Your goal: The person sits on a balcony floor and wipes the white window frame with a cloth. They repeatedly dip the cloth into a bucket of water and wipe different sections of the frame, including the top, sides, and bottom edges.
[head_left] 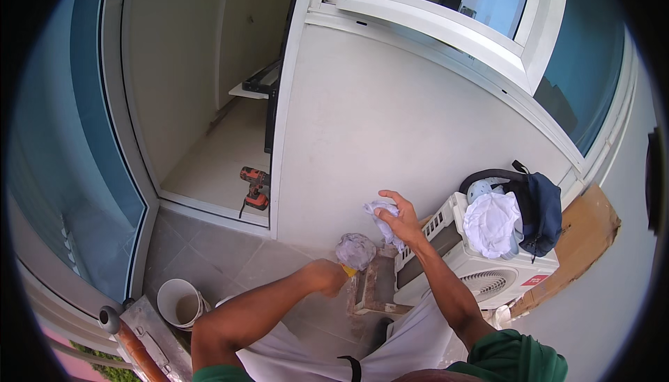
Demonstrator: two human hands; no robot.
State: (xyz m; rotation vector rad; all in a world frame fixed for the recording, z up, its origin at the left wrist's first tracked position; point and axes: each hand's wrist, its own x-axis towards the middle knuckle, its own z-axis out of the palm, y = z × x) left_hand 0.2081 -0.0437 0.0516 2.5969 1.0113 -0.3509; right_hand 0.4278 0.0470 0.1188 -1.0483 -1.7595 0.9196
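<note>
My left hand (pixel 330 277) is closed around the yellow handle (pixel 348 270) of a tool whose head is covered by a greyish, crumpled lump (pixel 356 251); what the tool is cannot be told. My right hand (pixel 403 220) holds a crumpled white cloth (pixel 385 220) between thumb and fingers, close to the off-white wall (pixel 360 136). The two hands are apart, with the grey lump below and left of the cloth.
To the right, an air-conditioner outdoor unit (pixel 502 272) bears a white cloth (pixel 491 223) and a dark blue backpack (pixel 543 212); cardboard (pixel 585 246) leans behind. A cordless drill (pixel 255 188) stands inside the doorway. At lower left are a white bucket (pixel 175 303) and a metal case (pixel 149 330).
</note>
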